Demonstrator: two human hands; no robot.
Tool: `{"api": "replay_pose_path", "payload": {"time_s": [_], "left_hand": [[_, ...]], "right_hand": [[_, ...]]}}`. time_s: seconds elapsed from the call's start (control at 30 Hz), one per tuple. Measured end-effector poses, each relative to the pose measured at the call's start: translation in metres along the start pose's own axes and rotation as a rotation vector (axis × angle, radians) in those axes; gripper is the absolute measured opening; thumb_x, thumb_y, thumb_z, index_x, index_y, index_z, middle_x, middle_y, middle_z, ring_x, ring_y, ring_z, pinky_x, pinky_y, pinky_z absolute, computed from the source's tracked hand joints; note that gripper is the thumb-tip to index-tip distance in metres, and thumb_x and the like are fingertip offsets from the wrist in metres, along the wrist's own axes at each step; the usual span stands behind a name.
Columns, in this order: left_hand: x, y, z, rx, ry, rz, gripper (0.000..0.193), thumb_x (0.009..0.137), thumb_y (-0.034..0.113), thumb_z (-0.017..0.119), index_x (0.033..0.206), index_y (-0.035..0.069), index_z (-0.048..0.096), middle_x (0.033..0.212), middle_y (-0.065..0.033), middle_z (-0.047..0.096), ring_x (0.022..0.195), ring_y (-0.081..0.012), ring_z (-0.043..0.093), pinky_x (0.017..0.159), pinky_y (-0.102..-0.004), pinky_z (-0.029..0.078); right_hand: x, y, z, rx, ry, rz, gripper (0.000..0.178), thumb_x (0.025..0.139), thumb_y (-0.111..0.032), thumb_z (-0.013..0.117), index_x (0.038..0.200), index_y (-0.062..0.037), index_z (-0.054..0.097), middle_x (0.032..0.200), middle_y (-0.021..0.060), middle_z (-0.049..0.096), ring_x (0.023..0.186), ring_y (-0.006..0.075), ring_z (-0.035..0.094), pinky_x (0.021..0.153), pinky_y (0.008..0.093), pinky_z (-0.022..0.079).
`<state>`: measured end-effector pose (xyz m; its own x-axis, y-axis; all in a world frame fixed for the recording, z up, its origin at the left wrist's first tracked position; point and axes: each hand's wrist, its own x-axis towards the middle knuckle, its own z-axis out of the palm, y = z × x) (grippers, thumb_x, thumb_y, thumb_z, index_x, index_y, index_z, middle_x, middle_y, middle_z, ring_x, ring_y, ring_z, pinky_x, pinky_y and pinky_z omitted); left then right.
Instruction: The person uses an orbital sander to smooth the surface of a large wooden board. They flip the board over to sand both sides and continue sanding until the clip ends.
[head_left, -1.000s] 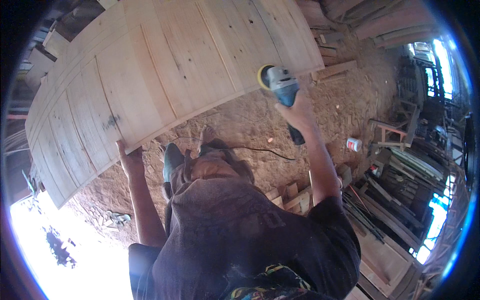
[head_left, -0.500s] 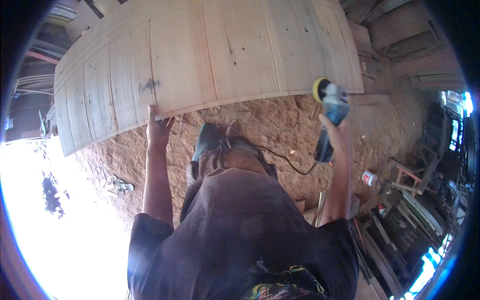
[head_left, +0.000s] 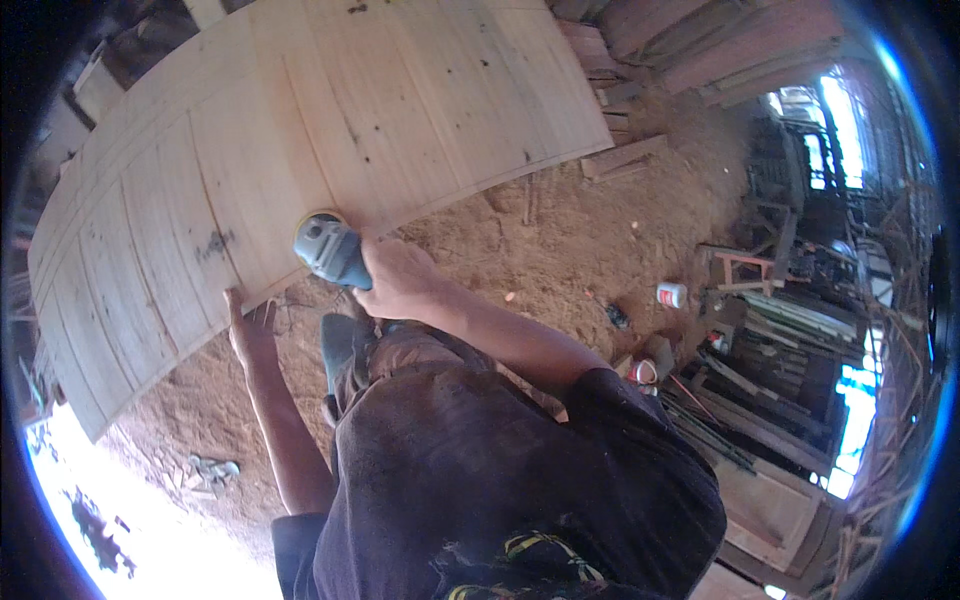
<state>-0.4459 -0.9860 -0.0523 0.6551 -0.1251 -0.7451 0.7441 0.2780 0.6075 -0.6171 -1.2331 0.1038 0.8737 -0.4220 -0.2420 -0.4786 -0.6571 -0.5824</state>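
A broad panel of pale wooden boards (head_left: 350, 120), with dark knots and seams, spans the upper left of the view. My left hand (head_left: 254, 340) grips its near edge, thumb on top and fingers at the rim. In my right hand (head_left: 402, 282) is an angle grinder (head_left: 330, 250) with a grey head and teal body. Its round disc, mostly hidden under the head, is at the panel's surface by the near edge; firm contact cannot be made out. A dark smudge (head_left: 214, 243) marks the wood left of the grinder.
Sawdust-like brown ground (head_left: 560, 250) lies below the panel. To the right are a white tub (head_left: 671, 294), a small dark object (head_left: 618, 316) and a stack of timber lengths (head_left: 770, 400). More thick boards (head_left: 740, 50) lie at the upper right. Scraps (head_left: 212, 470) lie lower left, beside bright glare.
My right hand has brought the grinder leftward from beyond the panel's right end to its near edge, close to my left hand. The view has turned; my left hand keeps its edge grip.
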Motion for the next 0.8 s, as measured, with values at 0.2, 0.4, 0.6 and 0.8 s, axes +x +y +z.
{"api": "replay_pose_path", "payload": {"time_s": [0.2,0.4,0.6,0.8], "left_hand": [[-0.004,0.003,-0.009,-0.01,-0.066,0.022,0.085,0.102,0.053,0.07,0.163,0.003,0.039,0.162,-0.0188,0.042,0.146,-0.0416,0.048,0.117,-0.0519,0.046],[-0.02,0.004,0.014,0.039,0.048,0.089,0.086,0.103,0.056,0.069,0.164,0.004,0.038,0.161,-0.0201,0.042,0.147,-0.0393,0.046,0.12,-0.0517,0.043],[-0.017,-0.011,0.03,-0.031,0.107,0.167,0.085,0.101,0.06,0.069,0.161,0.007,0.042,0.157,-0.0173,0.048,0.138,-0.032,0.052,0.118,-0.0471,0.044],[-0.028,-0.065,0.087,-0.106,0.025,0.038,0.08,0.101,0.056,0.071,0.161,0.009,0.043,0.161,-0.0116,0.048,0.146,-0.0303,0.049,0.122,-0.0498,0.042]], "right_hand": [[-0.018,0.063,-0.056,-0.046,0.001,0.252,0.047,0.079,-0.024,0.079,0.114,0.0033,0.063,0.105,0.0315,0.072,0.1,0.0526,0.07,0.087,0.0588,0.056],[-0.035,0.144,-0.1,-0.058,0.161,0.298,0.056,0.078,-0.027,0.082,0.123,0.0016,0.062,0.111,0.032,0.072,0.108,0.0525,0.069,0.091,0.0567,0.056],[-0.053,0.225,-0.161,-0.09,0.227,0.41,0.064,0.079,-0.03,0.084,0.129,0.0035,0.061,0.116,0.0305,0.073,0.113,0.0481,0.071,0.095,0.0534,0.056],[-0.066,0.317,-0.229,-0.01,0.334,0.419,0.074,0.077,-0.03,0.088,0.136,0.0021,0.058,0.117,0.0287,0.074,0.114,0.0446,0.072,0.096,0.0499,0.056]]}}
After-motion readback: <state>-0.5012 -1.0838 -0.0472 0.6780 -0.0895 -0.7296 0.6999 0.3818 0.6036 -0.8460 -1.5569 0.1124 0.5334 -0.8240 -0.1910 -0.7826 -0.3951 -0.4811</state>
